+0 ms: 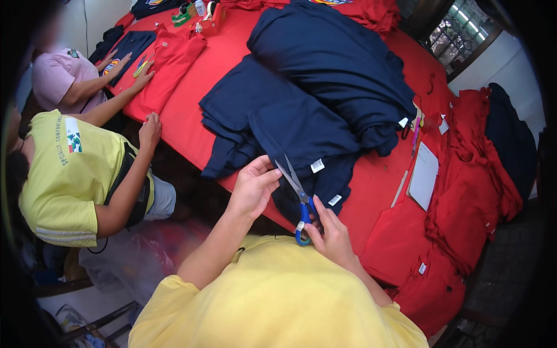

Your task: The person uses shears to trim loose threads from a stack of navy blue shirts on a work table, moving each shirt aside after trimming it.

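Note:
My right hand [331, 233] holds a pair of scissors [304, 210] by the blue handles, near the table's front edge. Their blades are slightly apart and point up and to the left. Beside the blade tips is my left hand [254, 187], its thumb and fingers pinched together. Whatever it may grip is too small to make out. Just beyond both hands lie folded navy garments [290, 119], with white labels [317, 166] on their near edge. A larger navy pile [336, 58] rests behind them.
The table has a red cover [191, 136]. Red garments [470, 185] heap along the right, near a white notepad [423, 174] and a pink pen [415, 130]. At left, a person in yellow [81, 174] and one in pink [61, 78] handle garments. A tape dispenser [213, 20] stands far back.

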Demonstrator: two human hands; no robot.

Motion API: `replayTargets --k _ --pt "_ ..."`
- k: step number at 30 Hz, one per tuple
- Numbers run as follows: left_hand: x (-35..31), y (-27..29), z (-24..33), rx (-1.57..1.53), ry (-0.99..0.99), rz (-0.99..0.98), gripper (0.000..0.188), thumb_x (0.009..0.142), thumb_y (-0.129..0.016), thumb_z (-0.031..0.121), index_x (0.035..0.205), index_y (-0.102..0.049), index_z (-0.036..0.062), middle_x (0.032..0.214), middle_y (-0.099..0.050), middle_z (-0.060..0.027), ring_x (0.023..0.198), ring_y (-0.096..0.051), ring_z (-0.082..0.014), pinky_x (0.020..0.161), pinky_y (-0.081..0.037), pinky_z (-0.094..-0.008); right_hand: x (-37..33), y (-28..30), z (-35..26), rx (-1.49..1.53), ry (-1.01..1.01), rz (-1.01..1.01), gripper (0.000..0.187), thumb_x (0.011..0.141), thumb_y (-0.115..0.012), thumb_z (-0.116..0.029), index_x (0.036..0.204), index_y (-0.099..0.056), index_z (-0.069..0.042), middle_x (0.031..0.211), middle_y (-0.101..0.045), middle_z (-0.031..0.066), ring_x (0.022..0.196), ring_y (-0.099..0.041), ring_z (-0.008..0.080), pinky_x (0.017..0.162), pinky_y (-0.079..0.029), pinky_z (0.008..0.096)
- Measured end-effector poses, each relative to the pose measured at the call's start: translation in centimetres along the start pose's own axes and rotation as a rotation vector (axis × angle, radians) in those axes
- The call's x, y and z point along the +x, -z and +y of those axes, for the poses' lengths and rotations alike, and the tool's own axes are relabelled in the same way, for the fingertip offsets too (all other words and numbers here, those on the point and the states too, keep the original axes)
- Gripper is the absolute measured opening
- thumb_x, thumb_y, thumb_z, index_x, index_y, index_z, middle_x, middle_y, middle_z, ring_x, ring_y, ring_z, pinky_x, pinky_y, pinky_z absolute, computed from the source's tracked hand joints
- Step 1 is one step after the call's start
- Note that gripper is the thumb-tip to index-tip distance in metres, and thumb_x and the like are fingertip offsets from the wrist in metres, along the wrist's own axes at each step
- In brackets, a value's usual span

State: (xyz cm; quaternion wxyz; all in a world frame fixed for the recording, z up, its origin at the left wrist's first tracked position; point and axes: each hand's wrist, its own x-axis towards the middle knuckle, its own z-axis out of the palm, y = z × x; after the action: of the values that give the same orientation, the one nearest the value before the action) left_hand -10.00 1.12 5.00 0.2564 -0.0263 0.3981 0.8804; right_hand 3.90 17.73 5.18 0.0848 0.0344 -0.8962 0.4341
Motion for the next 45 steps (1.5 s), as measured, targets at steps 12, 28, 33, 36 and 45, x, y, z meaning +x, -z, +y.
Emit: replayTargets --k 12,28,33,36,45 --pt "-0.3 -0.7 -0.2 0.003 -0.068 -0.001 0.026 0.087 -0.056 -0.007 0.113 -0.057 -0.0025 0.108 -0.064 -0.0111 0.101 -0.062 -0.0175 0.091 -0.051 -0.0313 0.3 0.2 -0.4 0.051 -0.002 0.015 0.059 0.086 -0.065 -0.007 0.138 -0.040 0.002 0.088 -0.060 0.0141 0.065 -0.063 0.0214 0.059 -0.051 0.0318" --pt "-0.9 -0.5 -0.6 0.045 -0.028 -0.023 0.033 0.088 -0.056 -0.005 0.120 -0.055 -0.0017 0.110 -0.063 -0.0099 0.100 -0.063 -0.0183 0.088 -0.053 -0.0338 0.4 0.7 -0.4 0.213 -0.072 -0.032 0.055 0.087 -0.064 -0.009 0.137 -0.044 0.000 0.090 -0.061 0.0128 0.071 -0.061 0.0164 0.066 -0.050 0.0286" --pt "-1.8 -2.2 0.1 0.121 -0.001 -0.046 0.034 0.088 -0.054 -0.006 0.122 -0.055 -0.0013 0.105 -0.061 -0.0077 0.098 -0.061 -0.0174 0.088 -0.052 -0.0337 0.8 0.4 1.3 0.333 -0.073 -0.031 0.056 0.087 -0.064 -0.011 0.139 -0.044 -0.003 0.098 -0.063 0.0131 0.076 -0.063 0.0183 0.071 -0.050 0.0279" --pt "-1.7 -2.0 0.2 0.125 0.005 -0.034 0.033 0.089 -0.054 -0.005 0.122 -0.056 -0.0013 0.104 -0.061 -0.0064 0.098 -0.061 -0.0154 0.085 -0.052 -0.0310 1.0 1.6 1.1 0.421 -0.268 -0.161 0.053 0.088 -0.059 -0.001 0.139 -0.044 -0.002 0.102 -0.063 0.0085 0.087 -0.060 0.0099 0.075 -0.049 0.0238" --pt "-0.4 -0.3 0.2 0.218 -0.067 -0.054 0.031 0.089 -0.054 -0.004 0.120 -0.055 -0.0033 0.109 -0.061 -0.0085 0.102 -0.060 -0.0180 0.091 -0.049 -0.0351 1.7 1.7 0.6 0.393 -0.124 -0.146 0.058 0.086 -0.066 -0.011 0.139 -0.043 -0.002 0.104 -0.063 0.0139 0.085 -0.062 0.0156 0.079 -0.051 0.0293"
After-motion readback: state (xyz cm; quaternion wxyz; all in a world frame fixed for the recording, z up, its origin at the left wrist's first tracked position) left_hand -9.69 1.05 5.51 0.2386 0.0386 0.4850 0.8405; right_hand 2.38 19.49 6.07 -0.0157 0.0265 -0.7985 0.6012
